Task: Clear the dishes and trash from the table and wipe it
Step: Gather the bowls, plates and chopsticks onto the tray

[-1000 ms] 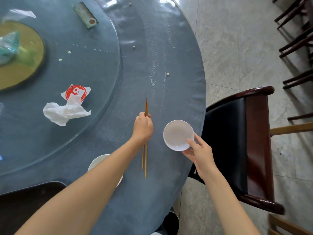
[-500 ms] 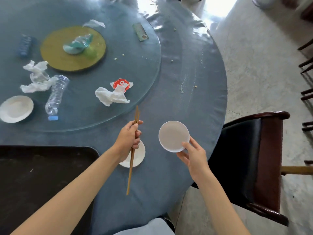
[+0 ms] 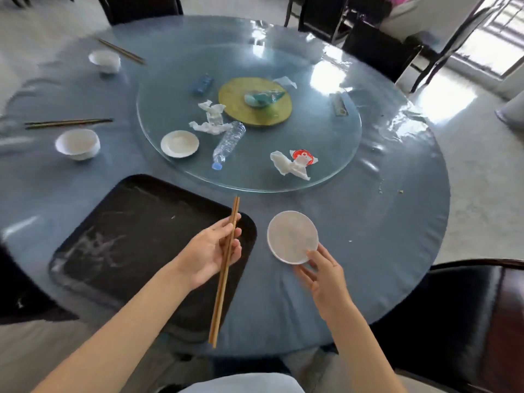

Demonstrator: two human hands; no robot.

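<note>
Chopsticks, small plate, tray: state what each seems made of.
Chopsticks in the left hand: likely wood or bamboo, matte tan. Small plate held by the right hand: probably glazed ceramic or melamine, smooth white. Tray: likely plastic, black, scuffed with pale streaks.

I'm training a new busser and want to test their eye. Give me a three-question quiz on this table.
1. True or false: the left hand holds chopsticks above the black tray.
2. What does the right hand grip? A) bottle B) small white plate C) tissue
3. Fill in: the plastic bottle lies on the glass ____.

Key: 1 true; 2 B, the small white plate; 3 turntable.
</note>
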